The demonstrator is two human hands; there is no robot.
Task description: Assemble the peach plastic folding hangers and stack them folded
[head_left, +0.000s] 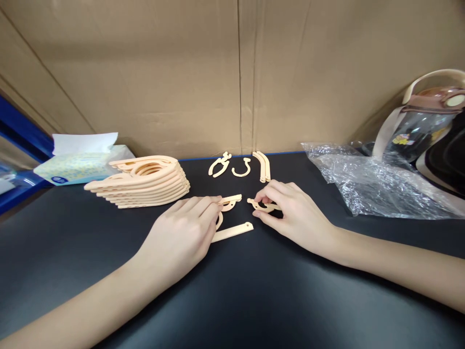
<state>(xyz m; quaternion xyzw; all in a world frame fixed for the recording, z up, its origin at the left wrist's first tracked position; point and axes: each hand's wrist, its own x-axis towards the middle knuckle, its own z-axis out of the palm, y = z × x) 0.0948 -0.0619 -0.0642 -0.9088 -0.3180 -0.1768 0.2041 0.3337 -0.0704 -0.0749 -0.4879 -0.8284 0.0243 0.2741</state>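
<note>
My left hand (183,230) is closed around cream plastic hanger parts, whose curved end (231,200) sticks out past my fingertips. Below those fingers a straight hanger arm (234,232) with a small hole at its tip lies on the table, partly hidden by the hand. Between thumb and fingers my right hand (294,211) pinches a small curved hanger piece (268,208). A short gap separates the two held pieces. Farther back lie a hanger hook (247,169), a pair of curved strips (263,167) and some small jointed pieces (220,165).
A stack of cream folding hangers (152,186) stands to the left, before a tissue pack (78,162). Crumpled clear plastic bags (381,186) lie at the right, near a strapped drink bottle (417,128). A cardboard wall (163,72) rises behind the black table (261,295).
</note>
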